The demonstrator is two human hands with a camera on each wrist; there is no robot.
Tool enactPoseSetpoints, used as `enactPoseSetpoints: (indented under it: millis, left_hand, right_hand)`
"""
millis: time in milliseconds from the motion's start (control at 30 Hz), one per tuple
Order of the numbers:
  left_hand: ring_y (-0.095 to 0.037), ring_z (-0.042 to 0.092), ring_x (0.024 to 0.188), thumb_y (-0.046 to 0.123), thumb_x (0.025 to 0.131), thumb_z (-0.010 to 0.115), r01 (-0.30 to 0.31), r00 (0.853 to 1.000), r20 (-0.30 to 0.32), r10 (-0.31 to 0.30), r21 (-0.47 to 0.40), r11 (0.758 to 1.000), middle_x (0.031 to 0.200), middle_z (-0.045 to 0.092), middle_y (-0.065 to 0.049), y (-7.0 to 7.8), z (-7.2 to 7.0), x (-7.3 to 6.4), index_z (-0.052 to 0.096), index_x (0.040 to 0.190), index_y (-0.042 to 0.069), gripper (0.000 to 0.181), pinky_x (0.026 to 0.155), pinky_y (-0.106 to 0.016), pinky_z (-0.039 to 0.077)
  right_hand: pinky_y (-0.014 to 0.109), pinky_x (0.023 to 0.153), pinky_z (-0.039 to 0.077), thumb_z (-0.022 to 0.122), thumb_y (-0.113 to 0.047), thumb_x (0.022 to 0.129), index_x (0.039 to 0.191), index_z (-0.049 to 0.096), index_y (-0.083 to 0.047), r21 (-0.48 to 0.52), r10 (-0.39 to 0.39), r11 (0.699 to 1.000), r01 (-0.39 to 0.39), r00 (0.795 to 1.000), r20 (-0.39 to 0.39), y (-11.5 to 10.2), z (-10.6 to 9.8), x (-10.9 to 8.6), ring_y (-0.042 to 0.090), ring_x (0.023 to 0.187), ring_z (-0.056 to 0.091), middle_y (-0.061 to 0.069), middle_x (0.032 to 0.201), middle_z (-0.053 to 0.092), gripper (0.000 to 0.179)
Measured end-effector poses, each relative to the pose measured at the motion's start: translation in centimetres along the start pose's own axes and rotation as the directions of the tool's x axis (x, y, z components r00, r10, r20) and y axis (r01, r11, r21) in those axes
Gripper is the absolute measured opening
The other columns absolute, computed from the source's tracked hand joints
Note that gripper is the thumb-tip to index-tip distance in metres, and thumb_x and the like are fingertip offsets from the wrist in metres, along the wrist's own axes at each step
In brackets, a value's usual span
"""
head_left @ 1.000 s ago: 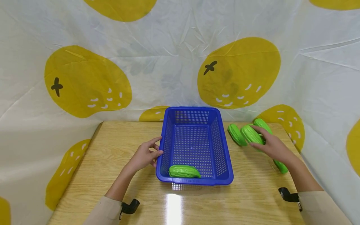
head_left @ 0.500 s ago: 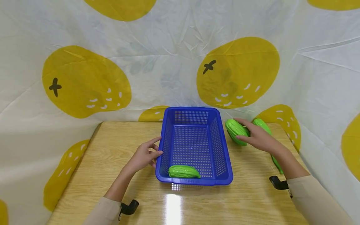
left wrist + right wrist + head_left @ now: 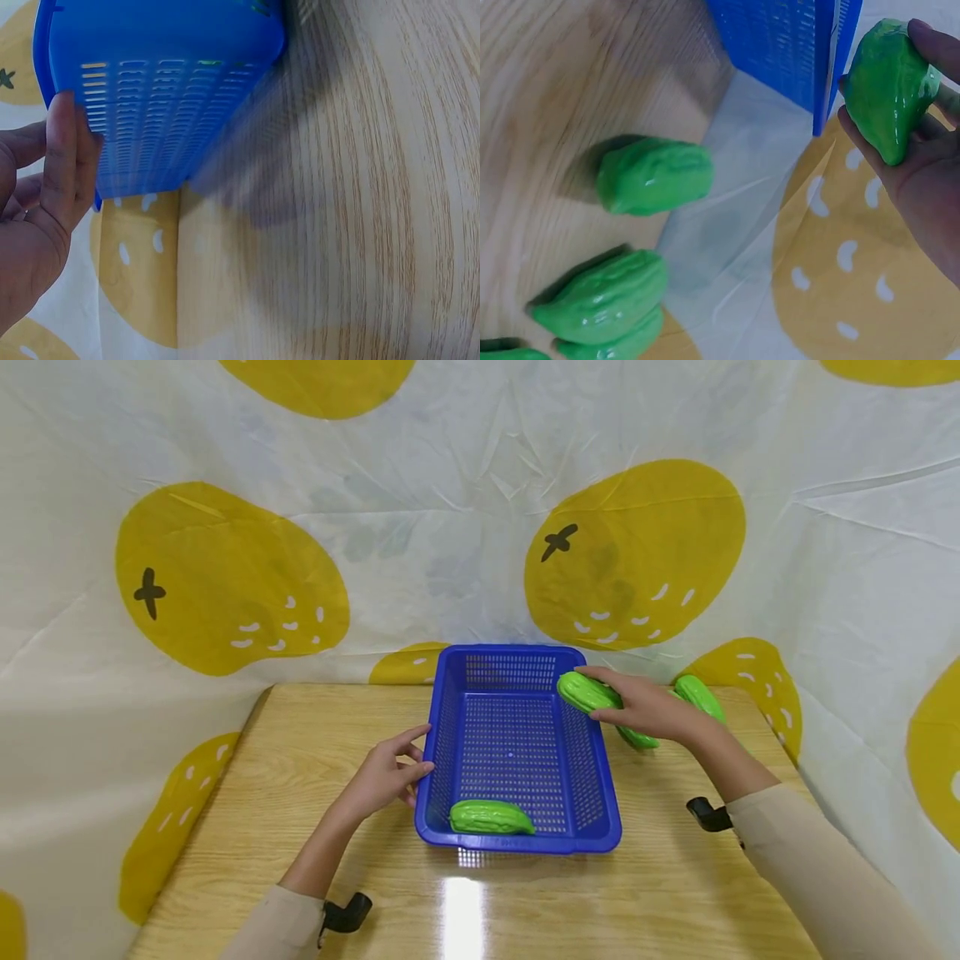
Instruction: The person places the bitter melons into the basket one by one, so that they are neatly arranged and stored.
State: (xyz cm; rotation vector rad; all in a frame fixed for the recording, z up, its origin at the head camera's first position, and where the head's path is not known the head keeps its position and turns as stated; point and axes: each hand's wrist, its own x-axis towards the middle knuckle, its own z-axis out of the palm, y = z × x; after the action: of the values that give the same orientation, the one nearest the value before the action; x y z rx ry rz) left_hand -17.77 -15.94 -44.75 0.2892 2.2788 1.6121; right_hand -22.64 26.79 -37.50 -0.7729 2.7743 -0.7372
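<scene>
My left hand (image 3: 382,777) holds the left rim of a blue perforated plastic basket (image 3: 517,842), thumb over the rim and other fingers by the outer wall (image 3: 150,112). One glossy green bitter melon (image 3: 491,817) lies crosswise at the basket's near end. With its thumb and fingers, my right hand (image 3: 641,702) grips another bitter melon (image 3: 585,692), raised at the basket's right rim. In the right wrist view this held bitter melon (image 3: 889,90) points its tapered tip toward the palm.
Right of the basket, a bitter melon (image 3: 637,737) lies on the wooden table (image 3: 315,718), partly under my right hand. Farther right is another bitter melon (image 3: 697,693); my arm hides more. The right wrist view shows two bitter melons (image 3: 604,296) together. A patterned cloth (image 3: 450,568) hangs behind.
My right hand has carried the gripped bitter melon leftward, from above the others on the table to the basket's right rim. The left hand and basket have stayed put.
</scene>
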Motion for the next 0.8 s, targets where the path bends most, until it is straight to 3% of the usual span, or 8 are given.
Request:
enactPoseSetpoints:
  millis: [300, 533, 667, 800]
  left_hand:
    - [-0.019, 0.064, 0.061, 0.006, 0.1, 0.068, -0.008, 1.0, 0.007, 0.008, -0.008, 1.0, 0.103, 0.056, -0.017, 0.1, 0.1, 0.0, 0.041, 0.158, 0.01, 0.065, 0.056, -0.054, 0.065]
    - [-0.02, 0.064, 0.062, 0.006, 0.1, 0.068, -0.009, 1.0, 0.005, 0.009, -0.009, 1.0, 0.103, 0.057, -0.018, 0.2, 0.1, -0.1, 0.041, 0.159, 0.01, 0.065, 0.053, -0.049, 0.065]
    - [-0.02, 0.064, 0.061, 0.005, 0.1, 0.068, -0.014, 1.0, 0.004, 0.014, -0.011, 1.0, 0.103, 0.056, -0.018, 0.2, 0.1, -0.1, 0.041, 0.159, 0.01, 0.065, 0.051, -0.045, 0.065]
    - [-0.02, 0.064, 0.061, 0.005, 0.099, 0.068, -0.013, 1.0, 0.002, 0.013, -0.008, 1.0, 0.103, 0.057, -0.017, 0.3, 0.1, -0.1, 0.041, 0.158, 0.01, 0.065, 0.053, -0.048, 0.065]
  right_hand:
    - [0.056, 0.106, 0.053, 0.069, -0.021, 0.101, 0.161, 0.034, -0.011, 0.017, -0.026, 1.0, 0.025, 0.998, 0.061, -0.7, 0.6, 2.2, 0.034, 0.127, 0.058, 0.017, 0.153, 0.05, 0.07]
    - [0.046, 0.093, 0.057, 0.07, -0.023, 0.101, 0.16, 0.036, -0.01, -0.01, -0.054, 0.998, 0.055, 0.993, 0.101, -1.6, 1.1, 3.4, 0.024, 0.108, 0.064, 0.015, 0.141, 0.06, 0.069]
    - [0.05, 0.102, 0.056, 0.07, -0.022, 0.101, 0.16, 0.036, -0.01, 0.007, -0.048, 0.999, 0.047, 0.99, 0.13, -2.5, 1.1, 3.9, 0.029, 0.119, 0.062, 0.016, 0.146, 0.057, 0.069]
    - [0.052, 0.108, 0.053, 0.071, -0.02, 0.1, 0.158, 0.039, -0.01, 0.002, -0.051, 0.999, 0.051, 0.987, 0.151, -3.4, 1.3, 4.5, 0.031, 0.128, 0.056, 0.015, 0.15, 0.053, 0.067]
